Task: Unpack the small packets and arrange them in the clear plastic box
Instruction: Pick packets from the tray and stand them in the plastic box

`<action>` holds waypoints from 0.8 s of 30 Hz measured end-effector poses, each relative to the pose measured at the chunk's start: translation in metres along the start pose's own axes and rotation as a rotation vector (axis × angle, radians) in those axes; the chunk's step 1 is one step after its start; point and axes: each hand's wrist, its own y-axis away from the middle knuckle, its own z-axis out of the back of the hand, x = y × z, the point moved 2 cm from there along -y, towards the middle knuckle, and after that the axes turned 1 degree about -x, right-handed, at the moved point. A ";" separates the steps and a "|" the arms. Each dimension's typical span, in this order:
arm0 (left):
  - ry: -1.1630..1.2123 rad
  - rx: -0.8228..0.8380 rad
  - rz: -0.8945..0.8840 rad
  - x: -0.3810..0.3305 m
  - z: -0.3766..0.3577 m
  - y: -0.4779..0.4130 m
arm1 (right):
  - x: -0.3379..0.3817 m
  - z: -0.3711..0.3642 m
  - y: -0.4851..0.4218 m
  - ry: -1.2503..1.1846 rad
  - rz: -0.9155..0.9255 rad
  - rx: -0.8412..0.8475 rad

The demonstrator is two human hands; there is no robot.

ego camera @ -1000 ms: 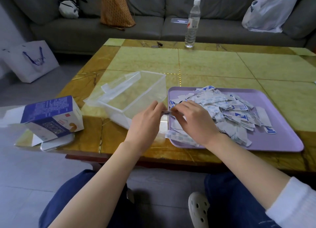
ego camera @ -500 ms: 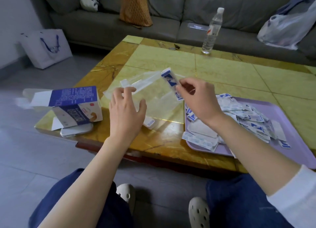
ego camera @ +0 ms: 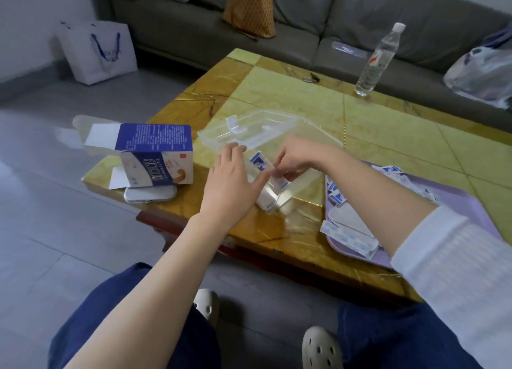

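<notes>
The clear plastic box [ego camera: 302, 136] stands on the table with its lid open at the back left. My right hand [ego camera: 297, 159] reaches down into it and pinches small white and blue packets [ego camera: 260, 161] at the box's left end. My left hand [ego camera: 232, 179] rests against the box's near left wall with straight fingers. More packets [ego camera: 336, 195] lie heaped on the lilac tray [ego camera: 388, 258] to the right, partly hidden by my right forearm.
An opened blue and white carton [ego camera: 155, 154] lies on a phone [ego camera: 149, 195] at the table's left corner. A water bottle [ego camera: 378, 61] stands at the far edge. A sofa with bags sits behind; a white paper bag [ego camera: 98, 51] stands on the floor.
My right hand carried a packet from the tray up and then down into the clear box. My left hand moved from the tray edge to the box's near wall. The view swung left.
</notes>
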 end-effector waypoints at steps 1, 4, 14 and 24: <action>0.016 0.006 0.002 0.000 0.000 0.000 | 0.003 -0.004 -0.004 0.030 -0.030 0.047; 0.047 0.009 0.002 0.002 0.000 -0.002 | 0.014 -0.015 -0.012 0.008 -0.074 0.166; 0.086 0.045 -0.003 0.009 0.000 -0.011 | 0.020 -0.020 -0.014 0.213 -0.021 0.115; 0.110 0.081 0.011 0.010 0.002 -0.014 | 0.020 -0.017 -0.009 0.077 0.085 0.136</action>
